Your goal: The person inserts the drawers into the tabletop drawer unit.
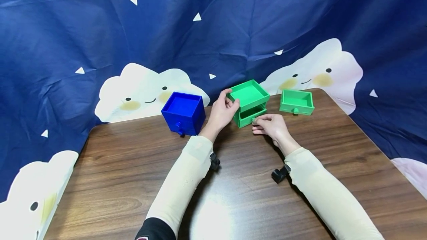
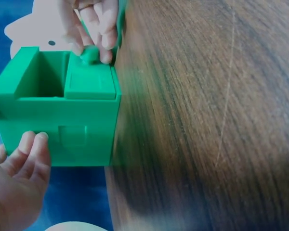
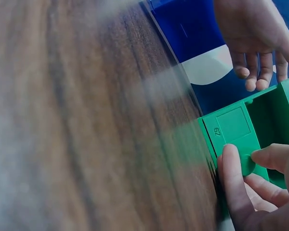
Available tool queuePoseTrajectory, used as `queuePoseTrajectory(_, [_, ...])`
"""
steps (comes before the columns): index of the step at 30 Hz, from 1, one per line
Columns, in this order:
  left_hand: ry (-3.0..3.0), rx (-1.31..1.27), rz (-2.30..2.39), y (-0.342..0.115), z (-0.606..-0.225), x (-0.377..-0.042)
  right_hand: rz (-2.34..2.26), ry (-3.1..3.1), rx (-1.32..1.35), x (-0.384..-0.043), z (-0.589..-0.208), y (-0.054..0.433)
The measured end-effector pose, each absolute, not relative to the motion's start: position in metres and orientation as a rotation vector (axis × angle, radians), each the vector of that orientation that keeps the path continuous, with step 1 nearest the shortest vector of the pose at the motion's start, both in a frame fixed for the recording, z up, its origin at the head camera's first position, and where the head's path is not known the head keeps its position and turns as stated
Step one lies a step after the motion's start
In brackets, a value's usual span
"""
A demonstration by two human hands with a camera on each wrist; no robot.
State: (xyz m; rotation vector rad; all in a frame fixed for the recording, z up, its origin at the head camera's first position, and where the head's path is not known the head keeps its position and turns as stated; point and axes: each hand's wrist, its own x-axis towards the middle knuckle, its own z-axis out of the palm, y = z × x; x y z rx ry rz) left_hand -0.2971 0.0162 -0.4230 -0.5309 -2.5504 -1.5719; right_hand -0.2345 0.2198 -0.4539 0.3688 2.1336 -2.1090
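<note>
A green drawer cabinet (image 1: 250, 93) with a shallow tray-like top stands toward the back of the table. Its upper slot is an empty opening, and the lower drawer (image 1: 252, 117) sits in the slot beneath. My left hand (image 1: 223, 110) grips the cabinet's left side and upper rim, with fingers against the side wall in the left wrist view. My right hand (image 1: 271, 126) pinches the round knob (image 3: 248, 164) of the lower drawer between thumb and fingers. A loose green drawer (image 1: 297, 102) with its own knob lies to the right of the cabinet.
A blue drawer cabinet (image 1: 183, 113) with a knob in front stands left of the green one. The wooden table (image 1: 116, 173) ends just behind the cabinets, where a blue curtain (image 1: 227, 29) with cloud prints hangs.
</note>
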Motion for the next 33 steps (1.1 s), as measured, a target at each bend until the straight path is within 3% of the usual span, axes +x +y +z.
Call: queuePoseTrajectory(33, [-2.525,-0.569,-1.602,0.015,-0.425,-0.298,-2.104,2.261,0.385,-0.220,-0.450,0.266])
